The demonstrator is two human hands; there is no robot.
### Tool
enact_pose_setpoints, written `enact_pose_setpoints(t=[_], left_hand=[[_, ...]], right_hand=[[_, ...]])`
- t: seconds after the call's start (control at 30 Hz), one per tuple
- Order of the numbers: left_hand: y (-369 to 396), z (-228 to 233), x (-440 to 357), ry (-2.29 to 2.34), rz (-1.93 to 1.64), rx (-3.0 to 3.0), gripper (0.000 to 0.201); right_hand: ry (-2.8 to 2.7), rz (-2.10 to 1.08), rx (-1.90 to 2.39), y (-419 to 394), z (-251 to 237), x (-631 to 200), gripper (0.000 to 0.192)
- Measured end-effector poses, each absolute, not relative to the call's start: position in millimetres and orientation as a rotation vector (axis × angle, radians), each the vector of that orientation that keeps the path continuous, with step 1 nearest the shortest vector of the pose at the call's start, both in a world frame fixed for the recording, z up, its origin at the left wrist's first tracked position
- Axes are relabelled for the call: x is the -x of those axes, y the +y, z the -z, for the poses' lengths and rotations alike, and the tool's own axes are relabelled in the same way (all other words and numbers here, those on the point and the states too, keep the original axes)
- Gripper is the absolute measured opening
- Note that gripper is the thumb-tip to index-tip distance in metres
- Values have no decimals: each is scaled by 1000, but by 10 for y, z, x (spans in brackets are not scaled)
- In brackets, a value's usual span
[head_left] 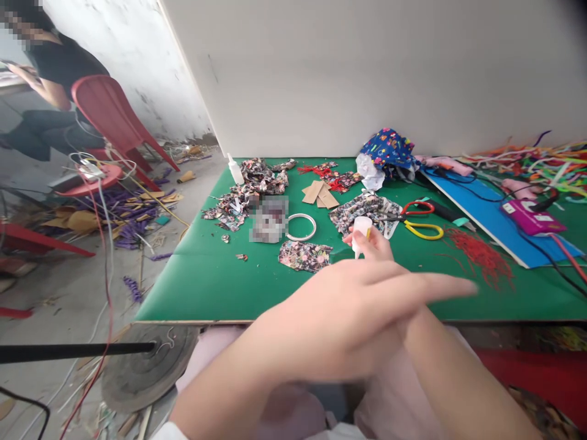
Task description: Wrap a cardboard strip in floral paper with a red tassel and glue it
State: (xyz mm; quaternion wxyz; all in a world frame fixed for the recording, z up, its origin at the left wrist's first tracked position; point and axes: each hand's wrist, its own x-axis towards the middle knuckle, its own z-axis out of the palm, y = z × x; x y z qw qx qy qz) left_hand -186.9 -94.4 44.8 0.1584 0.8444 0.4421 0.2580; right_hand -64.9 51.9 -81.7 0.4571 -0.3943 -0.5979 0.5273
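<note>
Head view: right hand (373,241) pinching small white glue bottle (361,231), contents unseen; left hand (362,311) spread flat

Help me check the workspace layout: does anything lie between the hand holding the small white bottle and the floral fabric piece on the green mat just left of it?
Nothing visible does. The right hand grips the small white bottle, and only bare green mat separates it from the floral fabric piece. The left hand crosses nearer the camera, not between them.
</note>
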Motion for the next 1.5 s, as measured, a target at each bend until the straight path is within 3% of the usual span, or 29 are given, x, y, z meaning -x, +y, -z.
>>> enact_pose_setpoints(t=[0.1, 0.33, 0.43, 1.1, 1.5], left_hand=[[-659, -319, 1788, 1410, -604, -2513, 34], [-421, 181, 1813, 1746, -153, -2424, 22], [-446, 331, 1844, 1787, -79, -2380, 26], [-429, 655, 2085, 1939, -305, -2371, 27], [-816, 934, 2506, 2156, -603, -2365, 22]], right_hand=[[-1405, -1305, 986, 544, 764, 606, 22], [-1254, -1277, 966, 643, 668, 450, 25], [-1232, -1292, 960, 653, 638, 403, 25], [-1239, -1372, 959, 641, 625, 377, 26], [-1255, -1396, 935, 642, 619, 365, 24]])
